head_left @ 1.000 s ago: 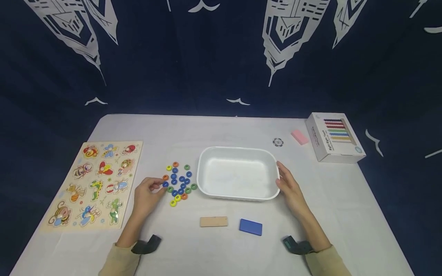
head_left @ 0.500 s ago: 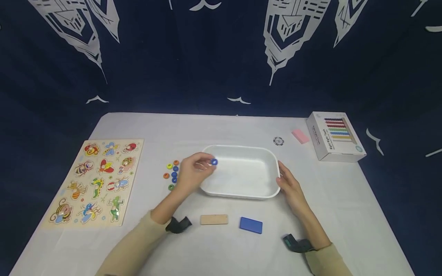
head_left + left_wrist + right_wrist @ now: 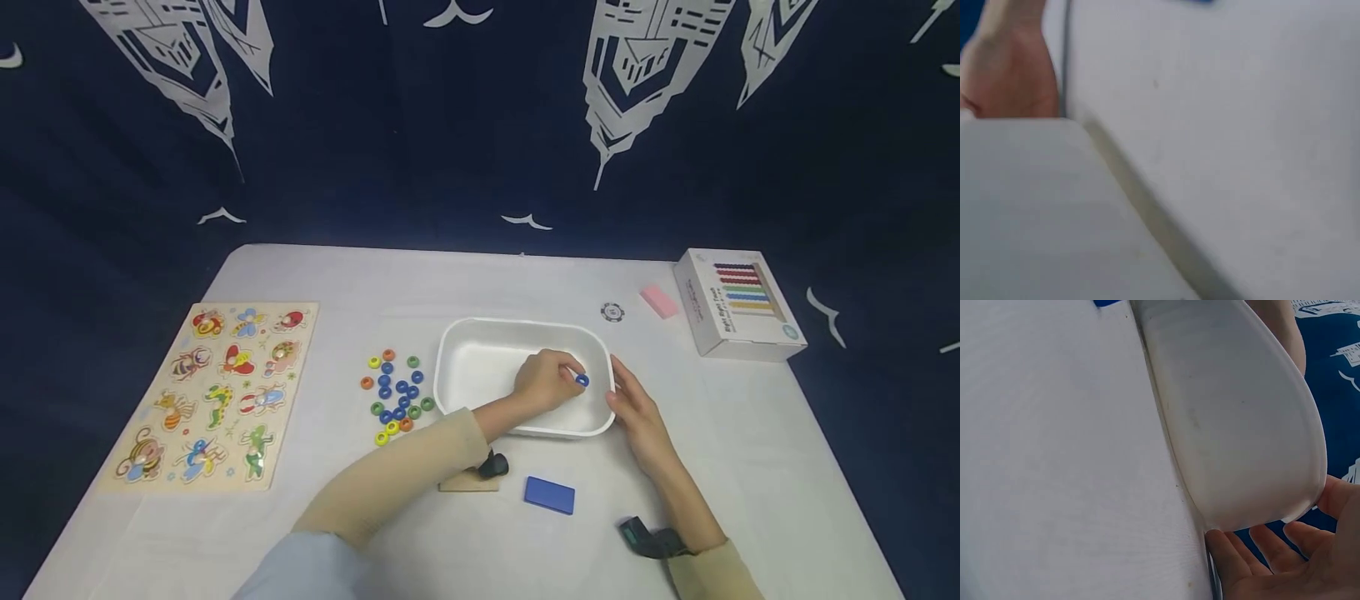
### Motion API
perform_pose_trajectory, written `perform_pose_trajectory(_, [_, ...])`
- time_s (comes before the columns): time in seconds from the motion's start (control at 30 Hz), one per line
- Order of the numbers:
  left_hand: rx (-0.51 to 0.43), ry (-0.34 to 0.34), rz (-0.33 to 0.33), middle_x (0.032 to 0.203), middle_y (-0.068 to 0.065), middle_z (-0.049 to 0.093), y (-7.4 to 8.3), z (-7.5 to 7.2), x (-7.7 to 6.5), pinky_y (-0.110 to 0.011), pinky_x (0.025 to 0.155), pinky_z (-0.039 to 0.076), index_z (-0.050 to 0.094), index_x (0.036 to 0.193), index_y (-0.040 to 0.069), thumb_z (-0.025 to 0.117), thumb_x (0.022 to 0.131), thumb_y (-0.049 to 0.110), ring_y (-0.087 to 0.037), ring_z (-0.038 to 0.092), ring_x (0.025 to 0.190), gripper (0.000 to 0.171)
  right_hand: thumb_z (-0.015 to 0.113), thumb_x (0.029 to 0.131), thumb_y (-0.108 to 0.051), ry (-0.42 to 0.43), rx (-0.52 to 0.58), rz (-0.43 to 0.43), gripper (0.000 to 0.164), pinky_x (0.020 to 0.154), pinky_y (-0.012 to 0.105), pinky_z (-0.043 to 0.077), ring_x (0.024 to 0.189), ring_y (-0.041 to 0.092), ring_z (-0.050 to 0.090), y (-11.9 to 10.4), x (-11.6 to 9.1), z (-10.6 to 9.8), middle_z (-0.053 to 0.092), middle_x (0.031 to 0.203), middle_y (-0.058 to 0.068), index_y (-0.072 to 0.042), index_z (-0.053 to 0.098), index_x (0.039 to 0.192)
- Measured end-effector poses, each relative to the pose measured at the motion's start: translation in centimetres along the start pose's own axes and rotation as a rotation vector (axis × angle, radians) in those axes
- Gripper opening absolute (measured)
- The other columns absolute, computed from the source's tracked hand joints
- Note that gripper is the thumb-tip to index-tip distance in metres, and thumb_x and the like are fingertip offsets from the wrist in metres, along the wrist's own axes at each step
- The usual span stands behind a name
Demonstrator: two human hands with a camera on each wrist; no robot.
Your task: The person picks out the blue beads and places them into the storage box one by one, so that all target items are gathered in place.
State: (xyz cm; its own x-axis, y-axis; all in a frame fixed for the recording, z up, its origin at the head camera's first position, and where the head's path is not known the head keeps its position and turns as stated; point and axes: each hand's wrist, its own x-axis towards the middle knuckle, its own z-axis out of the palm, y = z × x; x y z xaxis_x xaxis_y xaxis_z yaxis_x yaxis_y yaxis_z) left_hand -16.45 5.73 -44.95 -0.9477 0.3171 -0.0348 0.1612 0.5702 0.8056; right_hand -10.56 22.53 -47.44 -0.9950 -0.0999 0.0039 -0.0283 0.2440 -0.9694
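Observation:
In the head view my left hand [image 3: 546, 383] reaches over the white tray [image 3: 480, 367] and pinches a blue bead [image 3: 582, 380] at its fingertips, near the tray's right end. My right hand [image 3: 639, 417] holds that end, with the thumb at the rim. The right wrist view has its fingers curled by the tray's outer wall [image 3: 1241, 425]. Left of the tray lie several loose blue, green, yellow and orange beads [image 3: 402, 387]. The blurred left wrist view catches the tray's side [image 3: 1054, 212] and my right hand [image 3: 1016, 75] beyond it.
A wooden puzzle board [image 3: 217, 392] with insect pictures lies at left. In front of the tray are a wooden block [image 3: 468, 483], partly hidden by my left wrist's camera, and a blue block [image 3: 549, 495]. Behind right are a poker chip [image 3: 612, 312], pink block [image 3: 658, 302] and white box [image 3: 738, 304].
My left hand has picked a blue bead from the left group and carried it rightward over the tray. The right hand has stayed at the tray's end. The view has shifted slightly.

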Motion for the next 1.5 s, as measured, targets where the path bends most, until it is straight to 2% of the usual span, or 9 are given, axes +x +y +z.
perform_pose_trajectory(0.3, [0.215, -0.062, -0.091, 0.064, 0.015, 0.058, 0.3, 1.4, 1.4, -0.018, 0.050, 0.038, 0.067, 0.084, 0.026, 0.072, 0.068, 0.023, -0.003, 0.051, 0.054, 0.018, 0.041, 0.094, -0.019, -0.012, 0.017, 0.009, 0.051, 0.086, 0.013, 0.040, 0.128, 0.029, 0.032, -0.1, -0.3, -0.3, 0.023, 0.146, 0.003, -0.025, 0.023, 0.140])
perform_pose_trajectory(0.5, [0.251, -0.057, -0.041, 0.071, 0.013, 0.060, 0.6, 0.6, 0.8, -0.017, 0.053, 0.037, 0.066, 0.096, 0.025, 0.073, 0.067, 0.023, -0.003, 0.051, 0.060, 0.029, 0.041, 0.093, -0.016, -0.019, 0.044, 0.013, 0.051, 0.086, 0.015, 0.041, 0.128, 0.030, 0.031, 0.1, 0.0, -0.2, 0.023, 0.146, 0.004, -0.023, 0.023, 0.141])
perform_pose_trajectory(0.67, [0.083, 0.071, 0.172, 0.083, 0.010, 0.064, 1.3, -2.1, -1.7, -0.014, 0.062, 0.039, 0.063, 0.104, 0.022, 0.073, 0.070, 0.025, -0.004, 0.053, 0.073, 0.035, 0.041, 0.093, -0.016, -0.019, 0.034, 0.012, 0.051, 0.086, 0.014, 0.041, 0.128, 0.031, 0.031, 0.2, 0.0, 0.0, 0.023, 0.146, 0.004, -0.025, 0.023, 0.140])
perform_pose_trajectory(0.77, [-0.098, 0.110, 0.288, 0.085, 0.005, 0.065, 1.7, -4.9, -4.1, -0.017, 0.066, 0.044, 0.063, 0.105, 0.017, 0.072, 0.072, 0.022, -0.009, 0.056, 0.077, 0.034, 0.042, 0.093, -0.021, 0.001, 0.000, 0.020, 0.050, 0.088, 0.015, 0.040, 0.129, 0.029, 0.031, 0.2, -0.1, 0.0, 0.024, 0.146, 0.001, -0.028, 0.024, 0.140])
perform_pose_trajectory(0.87, [-0.215, 0.160, 0.341, 0.084, 0.002, 0.065, 0.9, -8.1, -6.6, -0.021, 0.069, 0.046, 0.063, 0.104, 0.014, 0.072, 0.073, 0.018, -0.014, 0.057, 0.078, 0.032, 0.043, 0.092, -0.026, 0.020, -0.040, 0.033, 0.050, 0.093, 0.023, 0.038, 0.129, 0.028, 0.031, 0.1, -0.1, 0.0, 0.025, 0.146, -0.002, -0.031, 0.025, 0.139])
perform_pose_trajectory(1.0, [-0.262, 0.274, 0.279, 0.084, -0.008, 0.064, -0.9, -12.7, -10.2, -0.032, 0.071, 0.046, 0.063, 0.102, 0.007, 0.070, 0.073, 0.007, -0.023, 0.056, 0.080, 0.030, 0.043, 0.092, -0.028, 0.026, -0.070, 0.044, 0.050, 0.098, 0.032, 0.035, 0.129, 0.027, 0.031, 0.0, -0.1, 0.1, 0.024, 0.146, -0.005, -0.033, 0.025, 0.138])
perform_pose_trajectory(1.13, [-0.296, 0.419, 0.131, 0.081, -0.013, 0.064, -4.0, -15.8, -12.2, -0.033, 0.071, 0.046, 0.063, 0.098, 0.001, 0.069, 0.073, 0.002, -0.023, 0.056, 0.079, 0.026, 0.043, 0.092, -0.028, 0.025, -0.059, 0.042, 0.050, 0.094, 0.020, 0.036, 0.129, 0.027, 0.031, 0.0, -0.1, 0.1, 0.024, 0.146, -0.005, -0.031, 0.025, 0.139])
perform_pose_trajectory(1.33, [-0.301, 0.625, -0.058, 0.077, -0.001, 0.064, -11.3, -16.4, -13.1, -0.017, 0.064, 0.046, 0.065, 0.098, 0.007, 0.071, 0.073, 0.011, -0.008, 0.055, 0.073, 0.026, 0.043, 0.092, -0.027, 0.019, -0.044, 0.037, 0.050, 0.088, 0.012, 0.036, 0.129, 0.027, 0.032, 0.2, -0.1, 0.1, 0.025, 0.145, -0.004, -0.031, 0.026, 0.138])
perform_pose_trajectory(1.5, [-0.257, 0.667, -0.173, 0.081, -0.002, 0.064, -14.1, -15.7, -13.1, -0.016, 0.061, 0.047, 0.066, 0.097, 0.010, 0.072, 0.072, 0.017, -0.008, 0.056, 0.072, 0.026, 0.043, 0.092, -0.028, 0.027, -0.071, 0.039, 0.049, 0.095, 0.028, 0.037, 0.129, 0.027, 0.032, 0.2, -0.1, 0.1, 0.025, 0.145, -0.005, -0.033, 0.026, 0.138])
